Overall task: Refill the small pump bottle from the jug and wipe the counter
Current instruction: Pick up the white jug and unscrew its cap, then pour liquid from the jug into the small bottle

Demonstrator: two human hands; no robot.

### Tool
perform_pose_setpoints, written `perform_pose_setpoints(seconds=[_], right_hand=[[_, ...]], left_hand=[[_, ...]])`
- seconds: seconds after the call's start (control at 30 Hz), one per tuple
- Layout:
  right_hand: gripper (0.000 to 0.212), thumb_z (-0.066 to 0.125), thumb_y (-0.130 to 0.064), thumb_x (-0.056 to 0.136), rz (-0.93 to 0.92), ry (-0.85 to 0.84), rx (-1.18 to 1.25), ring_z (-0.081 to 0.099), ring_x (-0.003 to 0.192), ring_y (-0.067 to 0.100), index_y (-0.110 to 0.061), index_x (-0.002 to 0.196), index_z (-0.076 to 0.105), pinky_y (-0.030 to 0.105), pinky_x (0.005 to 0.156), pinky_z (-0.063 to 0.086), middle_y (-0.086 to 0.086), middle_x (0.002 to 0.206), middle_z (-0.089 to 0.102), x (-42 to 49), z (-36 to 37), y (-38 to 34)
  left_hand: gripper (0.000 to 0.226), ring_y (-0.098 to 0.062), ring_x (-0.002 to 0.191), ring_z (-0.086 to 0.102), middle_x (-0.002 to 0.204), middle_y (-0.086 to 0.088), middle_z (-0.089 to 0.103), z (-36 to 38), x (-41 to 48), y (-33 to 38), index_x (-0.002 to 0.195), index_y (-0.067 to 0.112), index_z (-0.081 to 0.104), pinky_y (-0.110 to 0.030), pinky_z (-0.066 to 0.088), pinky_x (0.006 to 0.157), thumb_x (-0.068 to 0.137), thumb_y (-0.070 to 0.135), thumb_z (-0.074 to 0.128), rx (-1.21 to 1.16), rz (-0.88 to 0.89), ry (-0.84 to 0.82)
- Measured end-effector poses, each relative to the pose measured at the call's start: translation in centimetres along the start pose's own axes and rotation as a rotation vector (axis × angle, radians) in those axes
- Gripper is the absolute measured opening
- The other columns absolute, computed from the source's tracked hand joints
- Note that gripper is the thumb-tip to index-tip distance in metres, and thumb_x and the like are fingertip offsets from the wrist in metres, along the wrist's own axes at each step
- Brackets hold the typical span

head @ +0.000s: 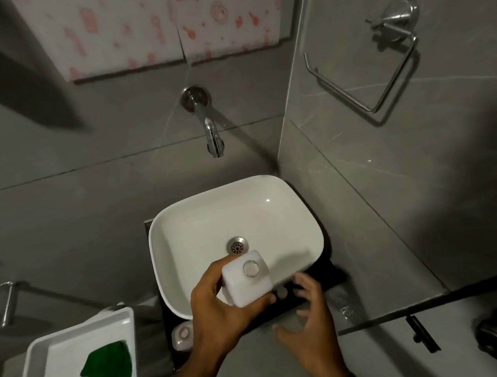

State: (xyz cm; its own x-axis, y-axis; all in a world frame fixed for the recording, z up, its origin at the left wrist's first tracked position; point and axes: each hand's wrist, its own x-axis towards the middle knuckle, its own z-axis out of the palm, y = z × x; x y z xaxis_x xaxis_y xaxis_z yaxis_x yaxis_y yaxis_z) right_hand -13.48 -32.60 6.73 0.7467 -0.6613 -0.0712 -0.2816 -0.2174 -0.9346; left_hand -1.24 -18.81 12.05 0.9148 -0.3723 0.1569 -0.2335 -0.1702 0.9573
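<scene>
My left hand (219,317) grips a white square jug (247,278), upright with its round mouth uncapped, over the front rim of the white basin (184,224). My right hand (309,318) hovers just right of the jug, fingers spread, holding nothing. A small pale bottle (182,334) with an open top stands on the black counter (318,278) left of my left wrist, partly hidden by it. A small round object (281,292), perhaps a cap, lies on the counter between my hands. A green cloth (108,366) lies in a white tray (39,351) at the lower left.
A chrome tap (212,134) juts from the grey tiled wall above the basin. The drain (237,246) sits just behind the jug. A metal towel ring (380,65) hangs on the right wall. A wall hook (9,299) is at left.
</scene>
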Motion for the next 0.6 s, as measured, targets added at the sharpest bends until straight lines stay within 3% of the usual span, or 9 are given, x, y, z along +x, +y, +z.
perform_pose_setpoints(seconds=[0.07,0.13,0.27,0.37,0.43,0.53,0.6], right_hand=[[0.115,0.091,-0.018,0.057,-0.124,-0.167,0.026,0.049,0.131,-0.004,-0.041,0.152,0.031,0.012,0.094,0.05,-0.026,0.148,0.046,-0.3,0.3,-3.3],[0.116,0.095,-0.013,0.058,-0.178,-0.243,0.121,0.056,0.128,0.001,-0.041,0.152,0.033,0.017,0.09,0.056,-0.023,0.144,0.053,0.0,0.9,-5.6],[0.092,0.095,-0.016,0.06,-0.246,-0.158,0.169,0.06,0.122,0.003,-0.043,0.135,0.05,0.015,0.082,0.057,-0.022,0.132,0.06,0.2,2.0,-7.9],[0.073,0.094,-0.03,0.059,-0.236,-0.125,0.147,0.064,0.114,0.002,-0.039,0.123,0.06,0.012,0.086,0.053,-0.019,0.122,0.067,-0.6,3.4,-8.4],[0.075,0.1,-0.027,0.049,-0.209,-0.1,0.109,0.068,0.104,0.003,-0.031,0.114,0.064,0.014,0.083,0.054,-0.013,0.112,0.072,-1.3,4.2,-7.8],[0.078,0.104,-0.025,0.039,-0.139,-0.09,0.094,0.069,0.09,0.001,-0.03,0.107,0.066,0.016,0.072,0.056,-0.012,0.101,0.074,-2.4,5.3,-6.8],[0.075,0.102,-0.025,0.038,-0.101,-0.064,0.081,0.07,0.087,-0.001,-0.034,0.104,0.068,0.016,0.068,0.056,-0.014,0.1,0.074,-3.2,5.7,-6.3]], left_hand=[[0.083,-0.013,0.109,0.073,0.116,0.01,0.077,-0.6,-0.4,1.1,0.123,0.032,0.07,-0.018,0.059,0.082,0.049,0.035,0.107,-0.027,0.023,-0.032],[0.083,-0.017,0.111,0.072,0.117,0.004,0.076,-1.1,-0.5,2.0,0.122,0.027,0.07,-0.017,0.057,0.086,0.049,0.028,0.108,-0.072,0.062,-0.087],[0.09,-0.024,0.133,0.059,0.137,-0.002,0.064,-3.2,-0.6,3.5,0.131,0.019,0.068,-0.035,0.051,0.11,0.05,0.027,0.107,-0.132,0.118,-0.206],[0.104,-0.013,0.145,0.046,0.154,0.005,0.052,-6.1,-1.2,2.6,0.146,0.018,0.055,-0.023,0.039,0.119,0.055,0.045,0.099,-0.095,0.123,-0.263],[0.092,-0.006,0.141,0.049,0.149,0.011,0.055,-8.7,-2.0,0.5,0.144,0.023,0.057,-0.017,0.04,0.114,0.062,0.049,0.091,-0.081,0.107,-0.157],[0.047,-0.008,0.121,0.064,0.127,0.013,0.068,-12.8,-4.4,-5.8,0.125,0.038,0.066,-0.033,0.055,0.1,0.081,0.05,0.076,-0.019,0.019,0.056],[0.045,-0.003,0.116,0.067,0.122,0.019,0.07,-14.5,-6.0,-10.4,0.119,0.044,0.066,-0.04,0.058,0.099,0.078,0.057,0.078,0.044,-0.12,0.067]])
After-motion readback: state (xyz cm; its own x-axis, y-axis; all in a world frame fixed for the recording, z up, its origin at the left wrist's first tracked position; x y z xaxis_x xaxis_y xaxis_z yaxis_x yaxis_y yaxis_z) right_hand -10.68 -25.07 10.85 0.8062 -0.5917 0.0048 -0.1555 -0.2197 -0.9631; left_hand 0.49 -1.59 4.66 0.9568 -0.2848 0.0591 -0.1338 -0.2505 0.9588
